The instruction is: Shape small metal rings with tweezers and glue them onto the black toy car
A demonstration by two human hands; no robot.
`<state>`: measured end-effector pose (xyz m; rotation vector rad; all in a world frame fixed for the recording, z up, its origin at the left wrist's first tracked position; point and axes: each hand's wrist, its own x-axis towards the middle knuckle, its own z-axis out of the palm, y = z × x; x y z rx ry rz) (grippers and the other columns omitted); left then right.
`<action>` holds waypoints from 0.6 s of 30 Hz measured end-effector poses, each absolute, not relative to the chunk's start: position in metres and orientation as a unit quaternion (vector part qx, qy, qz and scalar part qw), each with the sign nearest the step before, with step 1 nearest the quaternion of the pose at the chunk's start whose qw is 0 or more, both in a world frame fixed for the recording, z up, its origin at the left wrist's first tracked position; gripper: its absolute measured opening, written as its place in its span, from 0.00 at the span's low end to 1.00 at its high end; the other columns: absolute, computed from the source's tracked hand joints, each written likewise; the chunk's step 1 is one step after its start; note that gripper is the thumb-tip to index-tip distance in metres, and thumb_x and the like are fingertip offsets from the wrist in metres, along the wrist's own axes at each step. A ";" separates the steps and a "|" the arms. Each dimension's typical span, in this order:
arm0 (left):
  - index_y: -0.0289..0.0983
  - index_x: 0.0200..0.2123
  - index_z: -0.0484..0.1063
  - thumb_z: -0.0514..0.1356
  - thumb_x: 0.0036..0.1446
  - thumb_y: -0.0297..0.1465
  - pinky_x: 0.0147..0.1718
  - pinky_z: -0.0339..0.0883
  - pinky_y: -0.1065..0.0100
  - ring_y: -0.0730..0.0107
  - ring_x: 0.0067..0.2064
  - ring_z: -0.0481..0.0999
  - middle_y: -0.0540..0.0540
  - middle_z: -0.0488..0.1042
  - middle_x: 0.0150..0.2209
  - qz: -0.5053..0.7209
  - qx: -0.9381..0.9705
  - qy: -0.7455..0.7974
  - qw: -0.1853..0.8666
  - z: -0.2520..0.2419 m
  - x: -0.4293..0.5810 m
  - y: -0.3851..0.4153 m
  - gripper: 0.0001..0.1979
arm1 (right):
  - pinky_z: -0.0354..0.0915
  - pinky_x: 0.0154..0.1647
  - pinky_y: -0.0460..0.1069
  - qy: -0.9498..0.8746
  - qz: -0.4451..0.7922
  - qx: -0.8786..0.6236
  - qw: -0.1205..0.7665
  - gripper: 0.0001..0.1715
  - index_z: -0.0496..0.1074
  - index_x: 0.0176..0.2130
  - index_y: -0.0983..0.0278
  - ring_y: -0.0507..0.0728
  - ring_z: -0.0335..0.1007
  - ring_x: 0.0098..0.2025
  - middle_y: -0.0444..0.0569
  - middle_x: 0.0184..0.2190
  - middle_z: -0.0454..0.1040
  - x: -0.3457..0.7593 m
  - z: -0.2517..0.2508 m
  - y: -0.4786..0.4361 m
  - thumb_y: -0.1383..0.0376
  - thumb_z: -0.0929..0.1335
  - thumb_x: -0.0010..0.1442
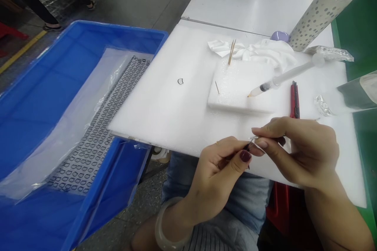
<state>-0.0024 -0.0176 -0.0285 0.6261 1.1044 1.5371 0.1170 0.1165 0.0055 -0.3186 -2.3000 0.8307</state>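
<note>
From the head camera, both hands are close together over the near edge of a flat white foam board [165,113]. The left hand [219,172] is pinched shut on a thin dark stick [235,155], and the right hand [297,149] is pinched on a thin shiny piece [253,138], likely to keep it steady. On the board, a clear plastic syringe [282,78] leans on a white foam block [235,98], perhaps keeping its tip off the board. A bright blue plastic tub [59,86] sits left of the board.
</note>
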 end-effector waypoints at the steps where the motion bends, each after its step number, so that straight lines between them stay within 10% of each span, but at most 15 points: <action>1: 0.46 0.44 0.85 0.62 0.69 0.41 0.31 0.62 0.68 0.72 0.32 0.67 0.47 0.75 0.34 0.649 0.266 0.463 0.542 -0.028 -0.002 -0.018 0.12 | 0.68 0.19 0.44 -0.880 0.318 -0.116 0.333 0.09 0.72 0.34 0.60 0.49 0.70 0.20 0.40 0.21 0.77 0.117 0.006 0.117 0.73 0.70 0.64; 18: 0.45 0.41 0.86 0.62 0.69 0.34 0.32 0.64 0.66 0.69 0.29 0.67 0.48 0.78 0.31 0.637 0.350 0.534 0.433 -0.021 -0.007 -0.017 0.10 | 0.67 0.18 0.46 -0.881 0.304 -0.087 0.351 0.09 0.76 0.38 0.58 0.51 0.72 0.20 0.40 0.22 0.79 0.119 0.004 0.119 0.73 0.71 0.63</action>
